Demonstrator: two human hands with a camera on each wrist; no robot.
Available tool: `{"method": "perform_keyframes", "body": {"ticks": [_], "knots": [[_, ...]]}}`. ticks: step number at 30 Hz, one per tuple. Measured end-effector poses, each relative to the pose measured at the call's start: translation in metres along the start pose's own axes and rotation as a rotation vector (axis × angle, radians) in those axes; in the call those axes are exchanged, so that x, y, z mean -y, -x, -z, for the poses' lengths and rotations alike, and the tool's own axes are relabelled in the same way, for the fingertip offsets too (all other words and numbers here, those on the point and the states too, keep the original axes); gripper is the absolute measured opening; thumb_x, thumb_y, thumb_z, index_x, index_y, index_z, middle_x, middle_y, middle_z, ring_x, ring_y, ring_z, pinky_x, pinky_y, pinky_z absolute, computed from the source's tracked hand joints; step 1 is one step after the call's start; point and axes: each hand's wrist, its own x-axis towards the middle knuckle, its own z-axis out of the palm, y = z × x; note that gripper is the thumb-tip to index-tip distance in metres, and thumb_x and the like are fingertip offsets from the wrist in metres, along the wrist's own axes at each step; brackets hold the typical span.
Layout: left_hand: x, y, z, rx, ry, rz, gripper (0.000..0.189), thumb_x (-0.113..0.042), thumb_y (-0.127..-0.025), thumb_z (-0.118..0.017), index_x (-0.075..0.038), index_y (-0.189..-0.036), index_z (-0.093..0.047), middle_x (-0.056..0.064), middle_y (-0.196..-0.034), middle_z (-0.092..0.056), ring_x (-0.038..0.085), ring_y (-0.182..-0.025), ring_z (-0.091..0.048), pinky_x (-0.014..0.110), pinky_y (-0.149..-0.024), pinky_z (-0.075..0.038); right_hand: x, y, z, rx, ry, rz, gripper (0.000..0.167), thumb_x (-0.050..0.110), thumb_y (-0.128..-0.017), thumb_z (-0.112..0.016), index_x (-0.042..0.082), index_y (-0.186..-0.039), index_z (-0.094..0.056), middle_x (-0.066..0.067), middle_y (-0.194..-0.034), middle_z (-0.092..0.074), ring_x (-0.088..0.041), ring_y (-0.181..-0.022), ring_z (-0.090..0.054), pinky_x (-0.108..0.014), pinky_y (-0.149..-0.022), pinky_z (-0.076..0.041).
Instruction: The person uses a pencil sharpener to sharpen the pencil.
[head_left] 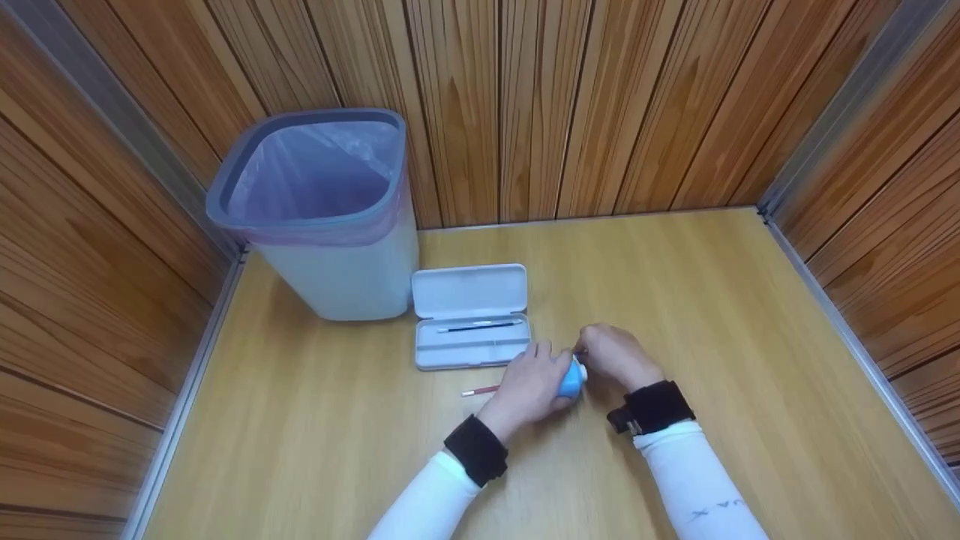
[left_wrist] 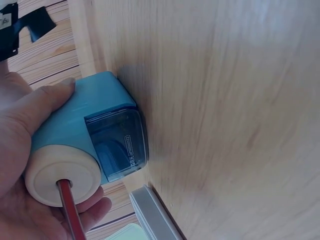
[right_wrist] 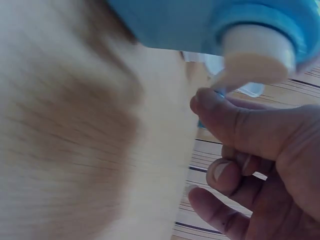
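Note:
A blue crank pencil sharpener lies on the table, gripped by my left hand. In the left wrist view its clear shavings drawer faces the tabletop. A red pencil sticks out of the hole in its round cream front, with its far end pointing left in the head view. My right hand is at the opposite end of the sharpener. There, in the right wrist view, thumb and forefinger pinch the end of the cream crank handle, the other fingers loosely bent.
An open pale pencil case lies just beyond my left hand, with a dark slim pencil in its upper compartment. Behind it to the left stands a lined waste bin. Wood-panelled walls enclose the table on three sides.

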Motion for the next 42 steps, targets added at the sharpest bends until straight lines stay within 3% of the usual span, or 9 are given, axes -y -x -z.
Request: {"method": "perform_keyframes", "body": {"ticks": [6, 20, 26, 31, 37, 42], "knots": [[0.000, 0.001, -0.002, -0.043, -0.010, -0.007, 0.065, -0.051, -0.082, -0.074, -0.015, -0.131, -0.052, 0.008, -0.109, -0.053, 0.022, -0.097, -0.051, 0.033, -0.075, -0.050, -0.003, 0.002, -0.009, 0.047, -0.002, -0.005, 0.026, -0.008, -0.080, -0.061, 0.013, -0.067, -0.071, 0.001, -0.063, -0.053, -0.018, -0.057, -0.045, -0.031, -0.052, -0.039], [-0.001, 0.001, -0.002, -0.008, 0.011, 0.022, 0.062, -0.051, -0.083, -0.073, -0.015, -0.130, -0.053, 0.008, -0.112, -0.053, 0.022, -0.100, -0.052, 0.035, -0.079, -0.050, -0.004, 0.011, -0.015, 0.125, -0.077, -0.046, 0.024, -0.004, -0.084, -0.060, 0.014, -0.070, -0.066, 0.002, -0.059, -0.049, -0.015, -0.052, -0.045, -0.029, -0.048, -0.036], [0.000, 0.001, -0.003, -0.029, -0.017, 0.014, 0.069, -0.053, -0.082, -0.073, -0.014, -0.134, -0.052, 0.008, -0.112, -0.054, 0.022, -0.100, -0.052, 0.033, -0.077, -0.050, -0.003, 0.017, -0.013, 0.209, -0.173, -0.108, 0.016, -0.004, -0.076, -0.070, 0.011, -0.069, -0.067, 0.001, -0.059, -0.050, -0.017, -0.051, -0.045, -0.030, -0.049, -0.037], [-0.001, 0.002, -0.003, -0.046, -0.041, 0.006, 0.071, -0.054, -0.081, -0.074, -0.013, -0.135, -0.054, 0.010, -0.111, -0.054, 0.024, -0.098, -0.053, 0.034, -0.073, -0.050, -0.004, 0.021, -0.012, 0.228, -0.243, -0.069, 0.014, -0.002, -0.070, -0.077, 0.009, -0.067, -0.069, 0.004, -0.055, -0.049, -0.014, -0.049, -0.042, -0.029, -0.047, -0.034], [-0.001, 0.002, -0.003, -0.044, -0.045, 0.014, 0.072, -0.053, -0.082, -0.073, -0.012, -0.137, -0.053, 0.010, -0.112, -0.054, 0.024, -0.100, -0.053, 0.034, -0.077, -0.049, -0.007, 0.023, -0.010, 0.227, -0.288, -0.093, 0.011, 0.001, -0.079, -0.075, 0.012, -0.077, -0.072, 0.002, -0.064, -0.057, -0.016, -0.056, -0.050, -0.031, -0.054, -0.041], [-0.003, 0.003, -0.002, -0.021, -0.023, 0.051, 0.074, -0.054, -0.082, -0.073, -0.012, -0.139, -0.050, 0.010, -0.116, -0.053, 0.024, -0.104, -0.052, 0.036, -0.082, -0.049, -0.007, 0.023, 0.000, 0.145, -0.243, -0.059, 0.015, 0.002, -0.089, -0.063, 0.006, -0.094, -0.077, -0.002, -0.080, -0.065, -0.018, -0.068, -0.055, -0.036, -0.066, -0.048]]}}
